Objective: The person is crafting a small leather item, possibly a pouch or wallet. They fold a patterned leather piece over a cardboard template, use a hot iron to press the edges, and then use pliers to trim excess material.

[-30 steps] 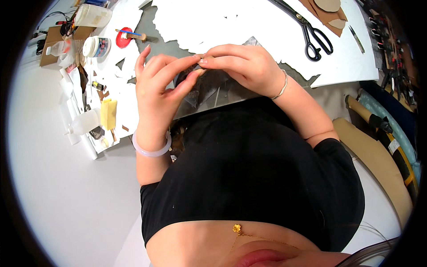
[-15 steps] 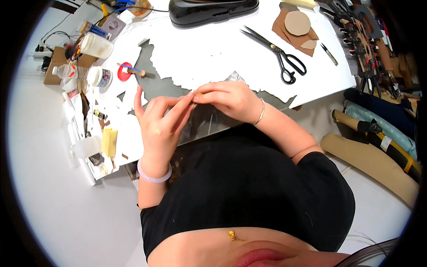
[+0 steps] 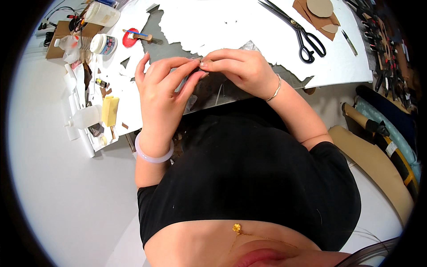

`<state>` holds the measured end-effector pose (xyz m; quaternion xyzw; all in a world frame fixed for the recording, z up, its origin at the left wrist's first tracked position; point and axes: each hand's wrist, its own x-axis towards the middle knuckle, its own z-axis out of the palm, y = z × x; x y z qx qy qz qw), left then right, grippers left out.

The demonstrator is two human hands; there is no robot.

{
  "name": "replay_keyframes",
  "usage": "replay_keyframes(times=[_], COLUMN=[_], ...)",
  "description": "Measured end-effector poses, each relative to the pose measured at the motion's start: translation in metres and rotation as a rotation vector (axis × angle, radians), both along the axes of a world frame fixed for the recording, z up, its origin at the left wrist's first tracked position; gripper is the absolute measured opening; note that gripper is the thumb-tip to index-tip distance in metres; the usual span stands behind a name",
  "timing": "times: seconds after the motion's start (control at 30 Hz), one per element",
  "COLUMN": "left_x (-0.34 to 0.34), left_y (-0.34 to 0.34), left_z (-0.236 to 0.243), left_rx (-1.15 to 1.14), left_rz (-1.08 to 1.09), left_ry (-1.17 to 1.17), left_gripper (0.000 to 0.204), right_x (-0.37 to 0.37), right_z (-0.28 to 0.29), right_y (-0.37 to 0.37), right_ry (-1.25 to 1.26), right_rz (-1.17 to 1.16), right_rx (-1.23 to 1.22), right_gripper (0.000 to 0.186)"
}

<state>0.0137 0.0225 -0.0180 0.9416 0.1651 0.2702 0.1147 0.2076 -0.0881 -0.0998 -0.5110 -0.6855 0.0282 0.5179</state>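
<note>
Over the near edge of the table, my left hand (image 3: 162, 86) and my right hand (image 3: 247, 66) meet at the fingertips. My right thumb and fingers are pressed together in a pinch, against the left fingertips. The left index and middle fingers reach to that same spot, the thumb is just below, and the little finger sticks up. Something small and dark seems to be between the fingertips, too hidden to name. Beneath them lies a grey mat (image 3: 211, 91), partly covered by a ragged-edged white sheet (image 3: 200, 26).
Black-handled scissors (image 3: 307, 46), brown leather pieces (image 3: 327, 31) and a slim pen-like tool (image 3: 350, 43) lie far right. At left are a red lid (image 3: 129, 41) with a brush across it, a white jar (image 3: 103, 44) and a yellow block (image 3: 110, 111). Material rolls (image 3: 373, 153) stand at right.
The view has shifted, so the table and hands sit higher and the black case is out of view. My left thumb now shows apart below the index finger. The fingertips still meet.
</note>
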Motion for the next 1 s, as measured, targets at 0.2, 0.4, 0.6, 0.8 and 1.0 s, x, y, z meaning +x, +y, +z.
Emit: replay_keyframes(times=[0.2,0.4,0.6,0.8,1.0], left_x=[0.004,0.005,0.005,0.006,0.007], left_y=[-0.005,-0.004,0.001,0.006,0.013], left_z=[0.007,0.004,0.002,-0.009,-0.029], left_rx=[0.028,-0.024,-0.121,-0.198,-0.415], left_rz=[0.027,0.051,0.042,0.026,-0.040], left_ry=[0.046,0.063,0.089,0.059,-0.063], left_gripper=[0.022,0.021,0.020,0.020,0.022], right_x=[0.000,0.000,0.000,0.002,0.005], right_z=[0.000,0.001,0.000,-0.001,-0.003], right_y=[-0.001,-0.001,0.000,0.001,0.002], right_ry=[-0.017,-0.017,-0.010,0.017,0.038], right_rz=[-0.025,-0.028,-0.015,-0.012,-0.001], right_rx=[0.012,0.007,0.018,0.028,0.014], right_gripper=[0.030,0.031,0.031,0.032,0.033])
